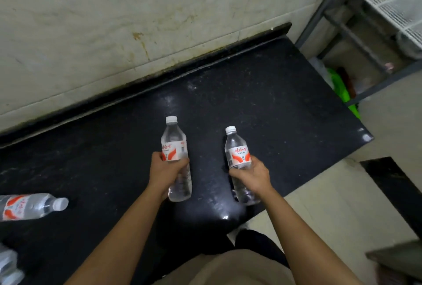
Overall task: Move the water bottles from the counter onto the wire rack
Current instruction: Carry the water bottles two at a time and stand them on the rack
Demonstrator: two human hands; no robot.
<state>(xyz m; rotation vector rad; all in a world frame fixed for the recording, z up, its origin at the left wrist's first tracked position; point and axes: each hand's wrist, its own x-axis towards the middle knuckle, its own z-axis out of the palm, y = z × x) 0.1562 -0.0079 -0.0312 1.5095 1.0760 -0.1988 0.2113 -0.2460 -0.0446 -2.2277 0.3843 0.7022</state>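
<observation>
My left hand (pixel 165 171) grips a clear water bottle (pixel 174 143) with a white cap and a red-and-white label, held above the black counter (pixel 262 102). My right hand (pixel 253 176) grips a second, matching bottle (pixel 237 147) a little to the right. Both bottles point cap-up, away from me. A third bottle (pixel 32 206) lies on its side at the counter's left edge. More bottles (pixel 9 266) show partly at the bottom left corner. The white wire rack (pixel 383 3) stands at the top right, beyond the counter's end.
A stained tiled wall (pixel 114 22) runs behind the counter. Grey metal legs (pixel 319 15) carry the rack, with plastic bags and something bright green (pixel 340 88) underneath. Pale floor tiles (pixel 342 211) lie to the right of the counter.
</observation>
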